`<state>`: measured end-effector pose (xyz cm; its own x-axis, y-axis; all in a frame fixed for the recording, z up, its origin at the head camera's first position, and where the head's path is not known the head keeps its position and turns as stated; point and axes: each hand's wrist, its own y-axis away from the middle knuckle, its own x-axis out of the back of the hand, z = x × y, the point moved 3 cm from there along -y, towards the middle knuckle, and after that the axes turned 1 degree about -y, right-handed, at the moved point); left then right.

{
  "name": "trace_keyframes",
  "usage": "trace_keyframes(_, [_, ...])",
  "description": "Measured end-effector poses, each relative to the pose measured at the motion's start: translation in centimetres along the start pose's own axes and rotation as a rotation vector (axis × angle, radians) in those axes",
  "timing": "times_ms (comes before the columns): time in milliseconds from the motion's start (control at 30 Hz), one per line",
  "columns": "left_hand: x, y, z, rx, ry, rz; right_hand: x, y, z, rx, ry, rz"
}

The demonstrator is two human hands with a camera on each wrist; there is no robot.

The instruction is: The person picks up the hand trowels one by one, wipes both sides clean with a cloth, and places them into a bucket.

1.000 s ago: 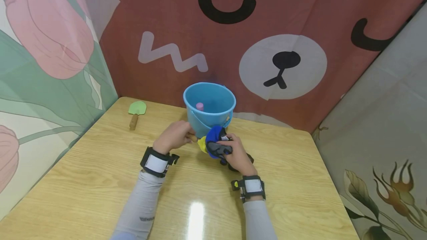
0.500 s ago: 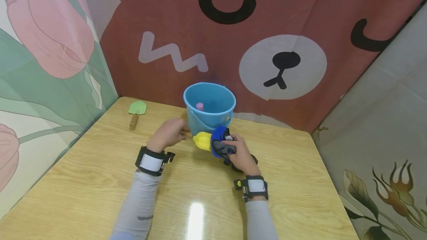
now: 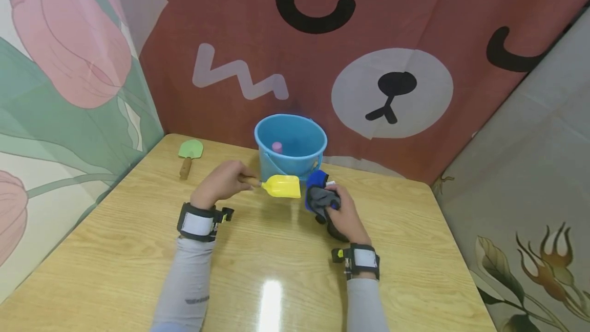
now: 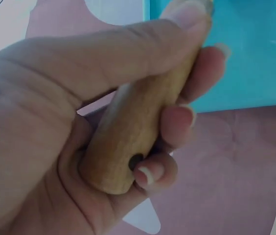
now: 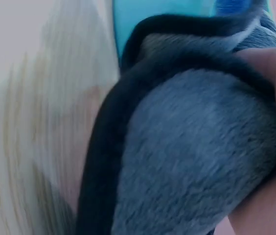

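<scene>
My left hand (image 3: 221, 182) grips the wooden handle (image 4: 138, 127) of a small yellow scoop (image 3: 281, 186), held level just in front of the blue bucket (image 3: 290, 148). In the left wrist view the fingers and thumb wrap round that handle. My right hand (image 3: 338, 211) grips a bunched grey and blue cloth (image 3: 319, 196) to the right of the scoop, a short gap between them. The right wrist view is filled by the grey cloth (image 5: 187, 161) with its dark edge. A pink object (image 3: 276, 146) lies inside the bucket.
A green scoop with a wooden handle (image 3: 188, 154) lies at the table's far left. The wooden table (image 3: 138, 250) stands in a corner of printed fabric walls. The bucket stands against the back wall.
The scoop and cloth, pressed together a second ago, have come apart: my left hand drew the yellow scoop left and up, and my right hand carried the cloth to the right.
</scene>
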<state>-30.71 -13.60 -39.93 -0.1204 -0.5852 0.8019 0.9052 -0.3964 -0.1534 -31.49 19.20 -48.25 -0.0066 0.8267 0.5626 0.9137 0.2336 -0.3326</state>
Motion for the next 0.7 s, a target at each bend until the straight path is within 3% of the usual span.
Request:
trace_keyframes(133, [0.0, -0.1, 0.5, -0.053, 0.046, 0.001, 0.7, 0.1, 0.4, -0.048, -0.129, 0.063])
trace_keyframes(300, [-0.4, -0.5, 1.6, -0.171, 0.084, 0.061, 0.5, 0.1, -0.3, -0.098, -0.26, 0.119])
trace_keyframes(533, [-1.9, -1.7, 3.1, -0.27, 0.06, 0.163, -0.6, -0.1, -1.2, -0.141, -0.366, 0.093])
trace_keyframes(700, [-3.2, -2.4, 3.7, -0.307, 0.093, 0.149, -1.6, -0.2, -1.7, -0.148, -0.397, 0.024])
